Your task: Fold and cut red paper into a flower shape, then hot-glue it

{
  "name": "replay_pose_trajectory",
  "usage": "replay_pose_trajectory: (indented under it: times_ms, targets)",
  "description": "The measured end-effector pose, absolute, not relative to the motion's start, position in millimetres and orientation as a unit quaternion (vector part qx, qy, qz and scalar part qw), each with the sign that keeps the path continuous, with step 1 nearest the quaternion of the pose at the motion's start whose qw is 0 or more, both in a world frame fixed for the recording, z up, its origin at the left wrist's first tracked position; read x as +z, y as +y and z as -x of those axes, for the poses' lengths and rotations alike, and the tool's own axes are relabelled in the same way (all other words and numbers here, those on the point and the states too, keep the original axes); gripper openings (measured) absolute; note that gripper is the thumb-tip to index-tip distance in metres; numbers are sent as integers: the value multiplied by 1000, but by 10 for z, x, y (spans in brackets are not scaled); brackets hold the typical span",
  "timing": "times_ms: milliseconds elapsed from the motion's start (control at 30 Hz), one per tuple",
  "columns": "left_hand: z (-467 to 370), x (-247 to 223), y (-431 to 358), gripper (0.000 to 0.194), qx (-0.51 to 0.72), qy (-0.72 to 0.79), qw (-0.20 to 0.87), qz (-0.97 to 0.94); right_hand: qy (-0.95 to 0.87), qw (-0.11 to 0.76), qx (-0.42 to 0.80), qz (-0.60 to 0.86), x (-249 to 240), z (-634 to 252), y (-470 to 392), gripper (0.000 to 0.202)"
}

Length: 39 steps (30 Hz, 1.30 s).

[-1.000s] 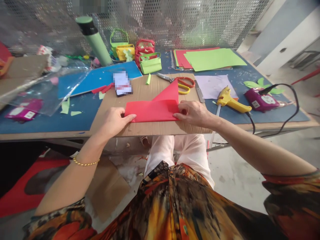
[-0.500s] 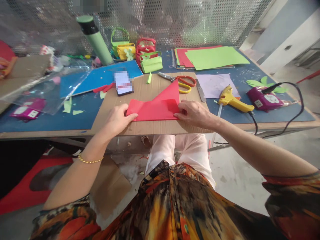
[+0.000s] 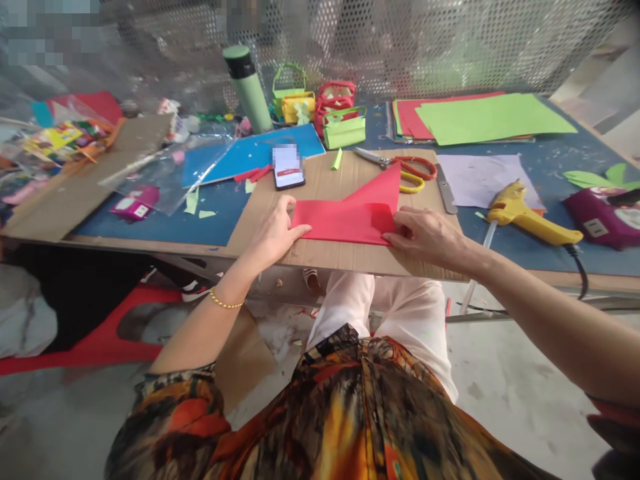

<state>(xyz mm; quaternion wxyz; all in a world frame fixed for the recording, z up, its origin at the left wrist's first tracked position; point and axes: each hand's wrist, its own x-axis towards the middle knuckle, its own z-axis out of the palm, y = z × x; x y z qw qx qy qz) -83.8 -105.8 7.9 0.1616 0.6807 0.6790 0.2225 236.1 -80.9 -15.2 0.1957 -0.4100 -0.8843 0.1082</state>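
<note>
A red sheet of paper point(image 3: 345, 223), folded over with a pointed flap rising at its right, lies on a cardboard board point(image 3: 320, 257) at the table's front edge. Its left end is pinched in my left hand point(image 3: 277, 233), thumb on top. My right hand point(image 3: 425, 235) grips the right end, fingers curled round the paper's edge. Just behind the paper are scissors point(image 3: 400, 167) with red and yellow handles, partly covered by the flap. A metal strip point(image 3: 446, 190) lies beyond my right hand.
A yellow glue gun point(image 3: 530, 217) and a purple power socket point(image 3: 603, 213) lie to the right. Behind stand small paper bags point(image 3: 345, 127), a green bottle point(image 3: 249, 90) and stacked coloured sheets point(image 3: 500, 120). A phone point(image 3: 289, 167) lies left of centre. A person sits at far left.
My view has swung to the left, so everything appears further right. Both hands keep their hold on the red paper, whose fold looks much the same.
</note>
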Motion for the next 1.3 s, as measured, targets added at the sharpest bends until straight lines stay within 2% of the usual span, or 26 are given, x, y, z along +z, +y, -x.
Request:
replay_pose_trajectory:
  times_ms: [167,267,433,600,800,967,1300]
  targets:
    - [891,3,-1058,44,224,652,136,-711,-883,174,104,422,-150,-2369,-780,34]
    - [909,-61,-1073,39,247,617,86,-742,-884,167,108,423,-148,-2370,-778,33]
    - [854,-106,-1108,9,198,514,-32,-834,-881,171,108,428,-136,-2353,-792,33]
    - [743,-80,-1163,38,130,449,-102,-878,-876,162,101,444,-132,-2325,-798,32]
    - [456,83,-1356,28,67,553,-126,-821,-875,155,99,448,-108,-2302,-806,31]
    - [114,146,-1487,40,28,639,-112,-761,-870,135,100,464,-67,-2296,-819,26]
    - [-17,229,-1504,37,5,670,-85,-738,-829,173,120,518,35,-2455,-845,25]
